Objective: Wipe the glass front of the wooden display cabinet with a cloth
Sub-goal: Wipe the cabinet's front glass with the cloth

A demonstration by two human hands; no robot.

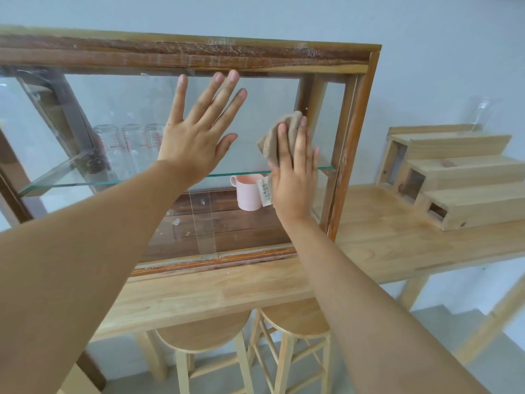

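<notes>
The wooden display cabinet (pixel 352 143) stands on a light wooden counter, its glass front (pixel 119 109) facing me. My left hand (pixel 199 129) lies flat on the upper middle of the glass, fingers spread, holding nothing. My right hand (pixel 295 172) presses a crumpled beige cloth (pixel 277 137) against the glass near the right frame post. The cloth pokes out above and left of my fingers, and a white label hangs below my palm.
Inside the cabinet, clear glasses (pixel 127 143) stand on a glass shelf (pixel 85 182) and a pink mug (pixel 248 193) on the dark floor. A stepped wooden riser (pixel 460 177) sits on the counter (pixel 383 237) at right. Two wooden stools (pixel 295 319) stand beneath.
</notes>
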